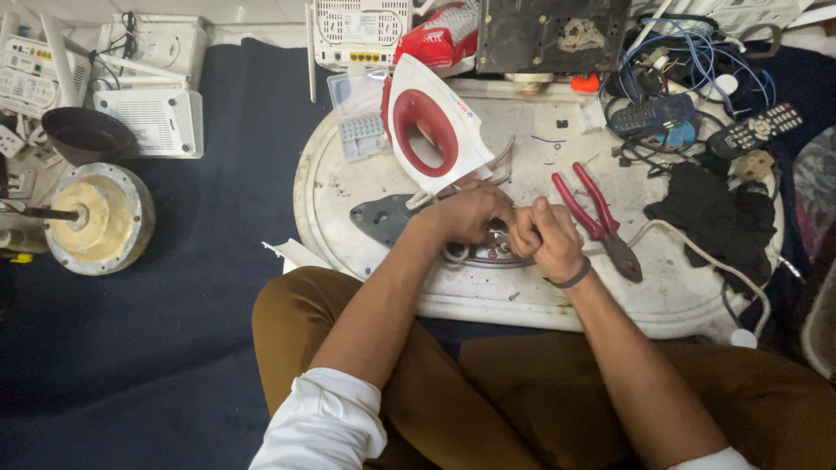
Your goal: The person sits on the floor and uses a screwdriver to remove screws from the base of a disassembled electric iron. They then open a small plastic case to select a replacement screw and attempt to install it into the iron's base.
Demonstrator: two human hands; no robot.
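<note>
Far left, off the worktop on the dark blue floor cloth: white router boxes (148, 122), a dark bowl (85, 135), and a round motor part (97, 218) with a cream-coloured centre. None of it is touched.

Iron is apart: the red-and-white iron housing (435, 130) is tipped up on the far-left part of the round white worktop (366, 252), separate from the grey soleplate (383, 218) lying flat just near of it. So disassembly looks done; work on the inner parts looks under way, and reassembly looks not yet done. A clear small-parts box (364, 135) sits just left of the housing.

Left hand (470, 213): fingers curled down over the right end of the soleplate, pressing or gripping the small metal fittings there. What exactly it pinches is hidden under the fingers; it seems closed on the soleplate assembly.

Right hand (544, 239): clenched into a fist, touching the left hand, directly over the same fittings. Likely gripping a small tool or wire, but the fist hides it, so I can't tell what. Dark band on the wrist.

Right of the hands: red-handled pliers (601, 222) lie on the worktop, near the right hand but apart, untouched. A white cord (705, 257) runs past them toward the near right edge. Dark cloth (714, 218) further right. Far right: tangle of blue wires (697, 70) and two remote controls (753, 129).
</note>
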